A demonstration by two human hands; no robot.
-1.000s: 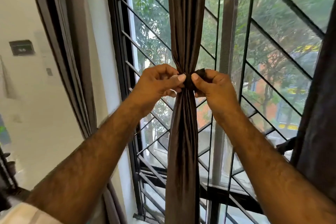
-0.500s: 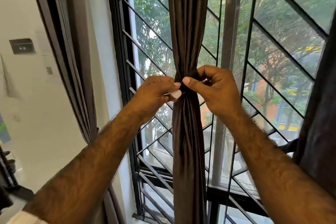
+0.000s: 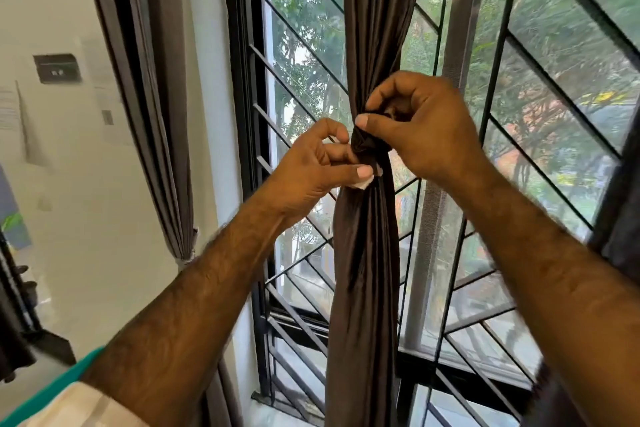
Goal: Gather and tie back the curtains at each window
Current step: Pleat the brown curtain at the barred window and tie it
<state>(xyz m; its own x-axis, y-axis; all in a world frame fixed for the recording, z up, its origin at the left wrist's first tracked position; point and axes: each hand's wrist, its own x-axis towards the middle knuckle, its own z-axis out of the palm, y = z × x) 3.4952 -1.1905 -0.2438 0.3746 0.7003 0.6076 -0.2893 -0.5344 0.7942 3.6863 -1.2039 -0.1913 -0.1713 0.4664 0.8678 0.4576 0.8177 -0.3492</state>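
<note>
One brown curtain [image 3: 369,253] hangs gathered into a narrow column in front of the window grille [image 3: 298,55], cinched by a dark tie band [image 3: 367,152] at its middle. Left hand [image 3: 311,170], just left of the band, pinches a small white tab [image 3: 363,183] between thumb and fingers at the band's lower edge. Right hand [image 3: 420,125], just right of the band, grips the band's dark fabric with curled fingers, thumb pressing its top. A second curtain [image 3: 162,114], already tied, hangs well left of the grille, beside the white wall [image 3: 52,184].
</note>
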